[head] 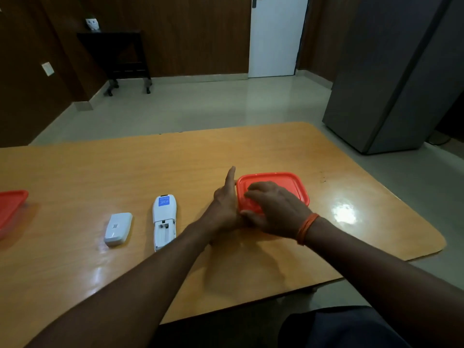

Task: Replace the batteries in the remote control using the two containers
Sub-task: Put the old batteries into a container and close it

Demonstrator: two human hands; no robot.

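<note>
right hand (pixel 272 209) spread flat on red-lidded container (pixel 288 183), left hand (pixel 226 204) open against its side, remote (pixel 164 219) lying open-backed nearby, cover (pixel 118 228) beside it

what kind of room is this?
Probably an office or meeting room: a large wooden table, wood-panelled walls with a white door, and a grey metal cabinet on a bare polished floor.

Both forearms reach forward. The left hand (pixel 225 204) stands edge-on, fingers extended; the right hand (pixel 273 209) lies palm-down, fingers spread, seemingly pressing; wrists nearly touch.
</note>
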